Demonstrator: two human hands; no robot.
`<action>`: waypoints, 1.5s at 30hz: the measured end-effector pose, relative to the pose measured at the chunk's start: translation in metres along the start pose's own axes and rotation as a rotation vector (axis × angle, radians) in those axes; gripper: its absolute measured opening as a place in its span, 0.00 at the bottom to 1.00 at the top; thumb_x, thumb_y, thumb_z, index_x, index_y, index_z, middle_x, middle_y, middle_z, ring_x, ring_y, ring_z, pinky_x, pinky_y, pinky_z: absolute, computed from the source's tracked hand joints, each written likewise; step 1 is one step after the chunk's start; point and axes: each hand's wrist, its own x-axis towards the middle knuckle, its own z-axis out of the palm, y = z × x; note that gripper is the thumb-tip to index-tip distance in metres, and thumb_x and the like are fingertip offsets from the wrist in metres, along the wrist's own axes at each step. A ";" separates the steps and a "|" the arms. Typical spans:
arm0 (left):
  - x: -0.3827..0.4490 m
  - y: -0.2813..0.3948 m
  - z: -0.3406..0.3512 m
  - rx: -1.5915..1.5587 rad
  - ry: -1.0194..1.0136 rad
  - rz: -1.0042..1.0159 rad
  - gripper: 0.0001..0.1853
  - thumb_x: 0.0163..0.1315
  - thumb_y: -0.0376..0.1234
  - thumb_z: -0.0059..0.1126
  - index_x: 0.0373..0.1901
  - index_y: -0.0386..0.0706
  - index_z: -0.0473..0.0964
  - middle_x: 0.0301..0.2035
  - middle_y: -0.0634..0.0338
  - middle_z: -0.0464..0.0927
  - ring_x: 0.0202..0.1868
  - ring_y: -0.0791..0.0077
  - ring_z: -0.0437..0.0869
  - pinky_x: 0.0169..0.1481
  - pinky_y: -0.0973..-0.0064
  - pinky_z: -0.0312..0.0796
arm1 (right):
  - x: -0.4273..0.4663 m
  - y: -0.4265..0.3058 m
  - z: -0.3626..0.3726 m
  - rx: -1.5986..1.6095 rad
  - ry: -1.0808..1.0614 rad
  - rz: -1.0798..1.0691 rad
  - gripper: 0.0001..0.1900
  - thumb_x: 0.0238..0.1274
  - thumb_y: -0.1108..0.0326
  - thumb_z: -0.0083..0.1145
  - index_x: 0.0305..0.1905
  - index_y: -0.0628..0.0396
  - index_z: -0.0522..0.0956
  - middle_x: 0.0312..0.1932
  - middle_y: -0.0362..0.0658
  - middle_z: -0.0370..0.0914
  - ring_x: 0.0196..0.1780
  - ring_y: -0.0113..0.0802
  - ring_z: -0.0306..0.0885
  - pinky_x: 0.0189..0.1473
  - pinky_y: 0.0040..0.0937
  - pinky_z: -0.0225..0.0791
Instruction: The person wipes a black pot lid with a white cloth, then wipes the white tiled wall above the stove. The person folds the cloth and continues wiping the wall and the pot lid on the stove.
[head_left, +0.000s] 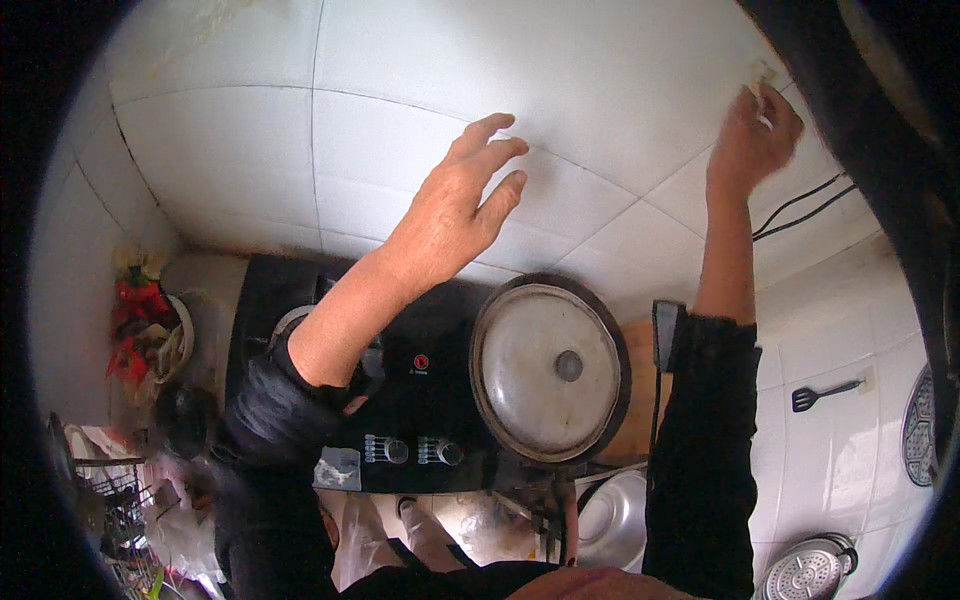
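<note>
My left hand (461, 199) is raised over the stove in front of the white wall tiles (390, 127), fingers apart, holding nothing. At the upper right, my right hand (761, 135) is lifted to the wall with its fingers bent around a small pale item (757, 97), too blurred to name, beside a whitish mount on the tiles. Below the hands lies a black glass gas stove (442, 322) with two control knobs. A large pan with a metal lid (532, 375) covers its right side. My left forearm partly hides the left burner.
Black cables (802, 206) run along the wall near my right forearm. A black spatula (825, 394) and a perforated steamer plate (916, 427) hang at the right. A metal basin (615, 517) stands lower right. Red packages (139, 315) and a wire rack (120, 495) are at the left.
</note>
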 end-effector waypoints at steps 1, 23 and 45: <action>-0.001 -0.002 0.001 -0.001 0.028 -0.019 0.17 0.68 0.34 0.51 0.55 0.37 0.72 0.65 0.46 0.64 0.67 0.48 0.66 0.68 0.56 0.64 | 0.002 0.002 0.017 -0.038 0.004 -0.086 0.12 0.58 0.73 0.56 0.46 0.63 0.78 0.47 0.51 0.72 0.47 0.40 0.75 0.46 0.35 0.74; -0.005 -0.013 -0.045 0.119 0.126 -0.016 0.17 0.64 0.28 0.53 0.56 0.40 0.72 0.64 0.46 0.65 0.66 0.47 0.67 0.69 0.56 0.62 | -0.003 -0.035 0.062 -0.077 -0.111 -0.403 0.15 0.54 0.82 0.51 0.46 0.57 0.79 0.49 0.47 0.75 0.57 0.45 0.71 0.60 0.40 0.67; 0.112 -0.030 -0.080 0.826 0.187 0.605 0.29 0.63 0.30 0.58 0.66 0.49 0.63 0.67 0.53 0.61 0.71 0.54 0.60 0.71 0.52 0.57 | -0.009 -0.032 0.057 -0.065 0.075 -0.406 0.10 0.56 0.85 0.49 0.37 0.60 0.79 0.46 0.52 0.78 0.53 0.48 0.76 0.55 0.40 0.72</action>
